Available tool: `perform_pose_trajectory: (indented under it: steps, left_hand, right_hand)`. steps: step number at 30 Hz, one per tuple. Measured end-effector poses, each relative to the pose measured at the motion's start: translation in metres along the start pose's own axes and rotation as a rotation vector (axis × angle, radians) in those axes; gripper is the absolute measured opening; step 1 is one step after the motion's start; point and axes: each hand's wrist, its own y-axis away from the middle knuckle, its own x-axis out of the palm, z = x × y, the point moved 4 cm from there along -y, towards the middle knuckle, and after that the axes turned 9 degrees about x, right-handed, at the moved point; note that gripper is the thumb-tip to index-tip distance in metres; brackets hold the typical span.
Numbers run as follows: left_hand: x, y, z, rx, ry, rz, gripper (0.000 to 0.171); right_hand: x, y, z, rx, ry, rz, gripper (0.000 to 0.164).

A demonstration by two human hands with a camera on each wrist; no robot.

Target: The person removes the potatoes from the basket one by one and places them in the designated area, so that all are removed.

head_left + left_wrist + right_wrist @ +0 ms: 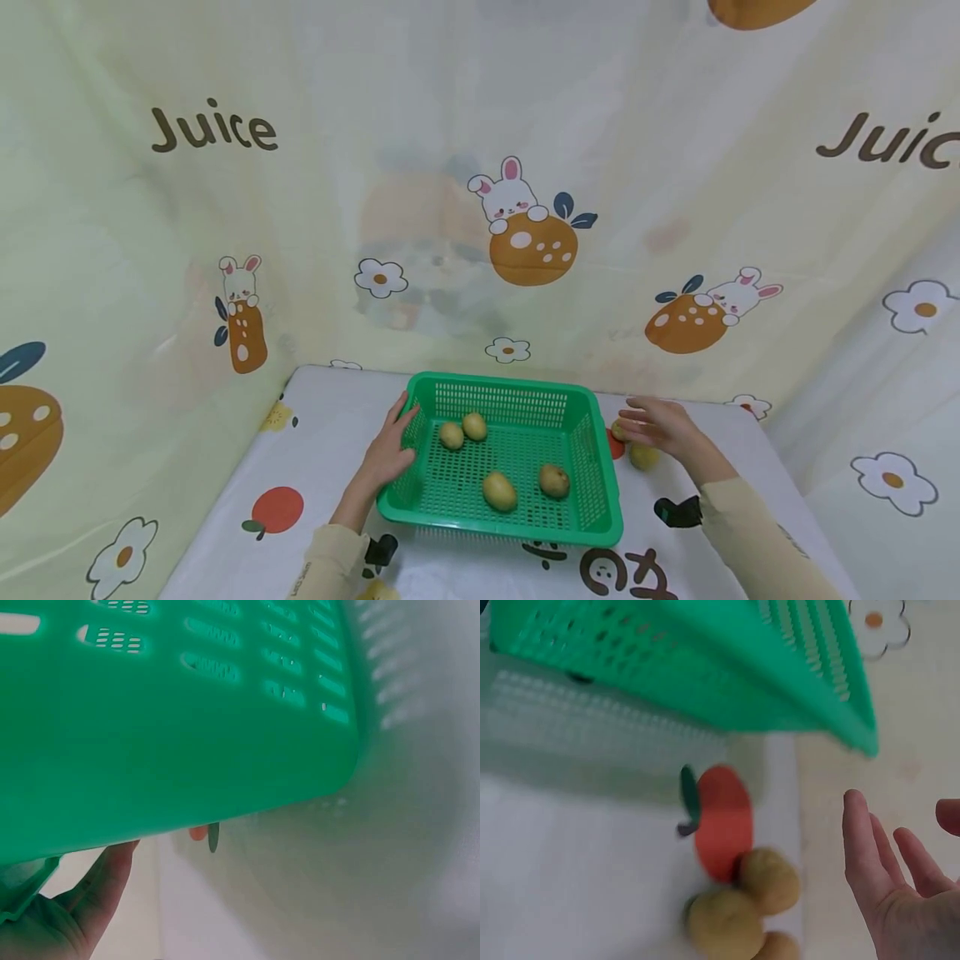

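Observation:
A green plastic basket (517,533) stands mid-table with several potatoes inside, among them one potato (499,492) near the front and a browner one (554,481) beside it. My left hand (386,454) holds the basket's left rim; most of its fingers are hidden by the basket wall in the left wrist view. To the right of the basket, my right hand (663,427) hovers with fingers extended and nothing held. Under and beside it lie loose potatoes (643,456); the right wrist view shows three, including a larger potato (726,925) in front.
The white tablecloth (300,433) carries printed fruit, such as a red apple print (277,509) at left. A patterned curtain (450,108) hangs behind and along both sides of the table.

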Motion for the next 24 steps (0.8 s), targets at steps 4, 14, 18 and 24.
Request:
perform_pose_trajectory:
  steps: [4, 14, 18, 24]
  left_hand:
    - [0.000, 0.000, 0.000, -0.004, -0.001, 0.006, 0.083]
    - [-0.001, 0.001, -0.002, -0.015, 0.006, 0.001, 0.083]
    - [-0.001, 0.000, -0.003, -0.017, 0.007, 0.007, 0.083]
    - [-0.001, 0.000, -0.003, -0.025, 0.003, 0.012, 0.083]
  right_hand:
    - [0.022, 0.004, 0.009, -0.018, 0.042, 0.049, 0.059]
    - [0.077, 0.009, 0.016, -0.096, 0.201, 0.147, 0.058]
    - [0.095, 0.004, 0.008, -0.125, 0.277, 0.140, 0.055]
    - [0.122, -0.002, -0.006, -0.138, 0.334, 0.137, 0.053]
